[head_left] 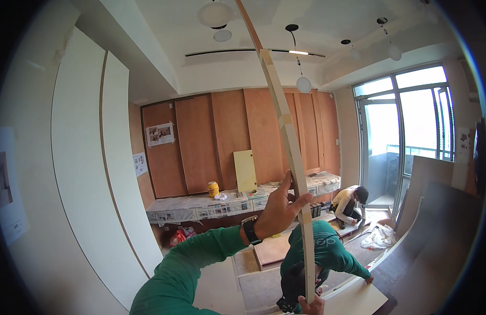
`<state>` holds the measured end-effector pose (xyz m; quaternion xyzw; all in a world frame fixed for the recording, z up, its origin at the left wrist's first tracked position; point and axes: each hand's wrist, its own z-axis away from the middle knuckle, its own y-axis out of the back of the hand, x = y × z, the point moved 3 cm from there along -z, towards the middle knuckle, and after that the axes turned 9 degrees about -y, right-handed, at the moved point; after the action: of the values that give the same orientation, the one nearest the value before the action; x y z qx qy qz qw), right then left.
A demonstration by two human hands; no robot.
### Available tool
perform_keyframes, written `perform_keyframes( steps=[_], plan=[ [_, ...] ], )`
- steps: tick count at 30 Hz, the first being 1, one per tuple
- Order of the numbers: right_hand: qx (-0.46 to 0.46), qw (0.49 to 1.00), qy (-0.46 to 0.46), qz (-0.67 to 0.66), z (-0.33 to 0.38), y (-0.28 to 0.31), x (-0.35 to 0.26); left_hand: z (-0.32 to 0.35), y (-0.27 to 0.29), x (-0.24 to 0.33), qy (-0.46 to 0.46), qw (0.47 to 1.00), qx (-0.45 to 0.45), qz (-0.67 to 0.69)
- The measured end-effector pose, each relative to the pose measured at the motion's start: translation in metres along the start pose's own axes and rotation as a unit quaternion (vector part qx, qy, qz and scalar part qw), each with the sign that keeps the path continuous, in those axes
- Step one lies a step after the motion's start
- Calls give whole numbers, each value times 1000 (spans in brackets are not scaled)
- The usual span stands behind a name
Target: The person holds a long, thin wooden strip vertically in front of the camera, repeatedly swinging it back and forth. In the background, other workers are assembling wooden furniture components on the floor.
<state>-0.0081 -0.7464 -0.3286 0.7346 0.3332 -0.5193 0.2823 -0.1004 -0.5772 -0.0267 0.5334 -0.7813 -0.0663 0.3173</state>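
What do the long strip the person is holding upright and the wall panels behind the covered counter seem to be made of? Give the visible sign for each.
Long strip: probably pale unfinished wood or plywood; it shows a light, matte face and bows slightly.
Wall panels: apparently reddish-brown plywood or veneer, with flat matte sheets and visible vertical seams.

One long wooden strip [293,152], two white panels [80,173], three hanging globe lamps [304,84].

A single head-worn fisheye view faces level across the room toward the wood-panelled wall [238,142], which stands far off. The long wooden strip [290,152] rises close before the lens, right of that wall's centre. Straight edges bow near the rim.
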Motion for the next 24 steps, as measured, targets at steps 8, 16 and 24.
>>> perform_keyframes(
  steps=[8,16,24],
  plan=[
    [21,998,30,41,-30,-3,25,-17,3,-21,-10,999,43,11],
    [26,995,4,101,-65,-21,9,-36,16,-59,-17,997,62,43],
    [14,992,16,125,-111,-44,-20,-86,60,-120,6,994,80,69]
  ],
)
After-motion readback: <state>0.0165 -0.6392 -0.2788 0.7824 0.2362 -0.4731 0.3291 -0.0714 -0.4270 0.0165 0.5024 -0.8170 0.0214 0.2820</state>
